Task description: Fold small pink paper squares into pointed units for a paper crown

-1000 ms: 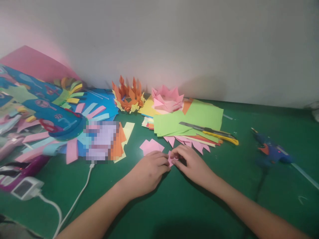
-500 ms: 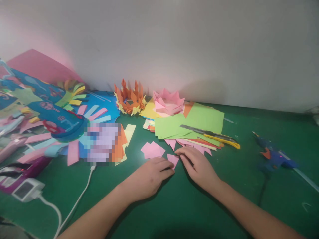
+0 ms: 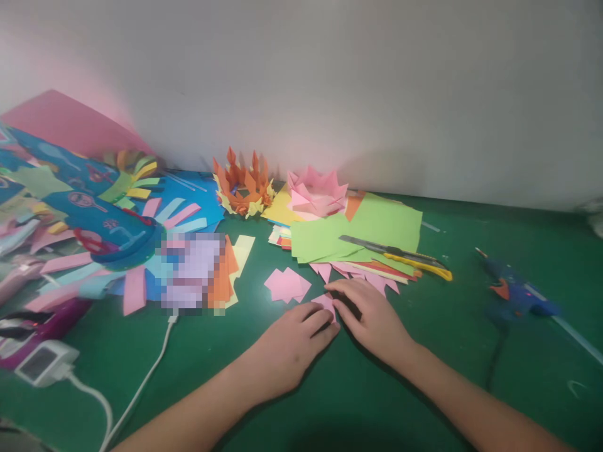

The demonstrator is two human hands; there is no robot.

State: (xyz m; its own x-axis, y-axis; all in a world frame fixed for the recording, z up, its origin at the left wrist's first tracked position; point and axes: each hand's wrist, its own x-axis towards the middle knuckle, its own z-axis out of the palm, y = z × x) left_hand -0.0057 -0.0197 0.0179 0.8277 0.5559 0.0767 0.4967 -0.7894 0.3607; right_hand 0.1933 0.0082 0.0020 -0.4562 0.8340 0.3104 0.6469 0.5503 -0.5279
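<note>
Both my hands rest on the green table (image 3: 386, 402) and meet over a small folded pink paper piece (image 3: 326, 302). My left hand (image 3: 292, 342) lies with its fingers bent, fingertips pressing the piece's near edge. My right hand (image 3: 372, 317) presses down on the piece from the right, fingers held together and mostly flat. Only the piece's top corner shows between the hands. A small stack of pink paper squares (image 3: 287, 284) lies just left of and behind them.
Behind the hands lie green paper sheets (image 3: 377, 226) with a yellow utility knife (image 3: 400, 256) on top, pink triangles (image 3: 358, 271), a pink paper flower (image 3: 316, 191) and an orange one (image 3: 242, 182). A blue glue gun (image 3: 516, 290) sits at right. Colourful paper crafts, a charger (image 3: 42, 361) and cable fill the left.
Both hands have shifted slightly toward me and together, covering more of the pink piece. The left fingers now reach over it where it lay exposed half a second ago.
</note>
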